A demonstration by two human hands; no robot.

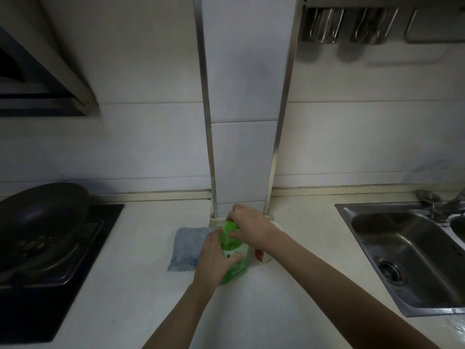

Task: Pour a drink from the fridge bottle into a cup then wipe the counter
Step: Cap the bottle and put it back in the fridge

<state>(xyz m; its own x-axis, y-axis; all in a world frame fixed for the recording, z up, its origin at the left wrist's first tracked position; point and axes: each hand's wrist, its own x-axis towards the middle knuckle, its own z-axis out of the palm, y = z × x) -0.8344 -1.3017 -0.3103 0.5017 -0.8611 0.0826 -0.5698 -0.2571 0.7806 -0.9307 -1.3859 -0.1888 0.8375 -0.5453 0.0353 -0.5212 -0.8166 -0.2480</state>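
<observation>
A green plastic bottle [235, 263] stands upright on the pale counter [264, 298] in front of the tiled wall column. My left hand [214, 258] grips the bottle's body from the left. My right hand [249, 224] is curled over the bottle's top, covering the cap. A white cup with a red mark [263, 255] stands just right of the bottle, mostly hidden under my right wrist. A folded light blue cloth [187, 248] lies flat on the counter to the left of the bottle.
A black stove [63, 285] with a dark frying pan [42, 215] fills the left side. A steel sink [407, 253] with a tap [450, 202] is at the right. Utensil holders [349, 23] hang on the wall above.
</observation>
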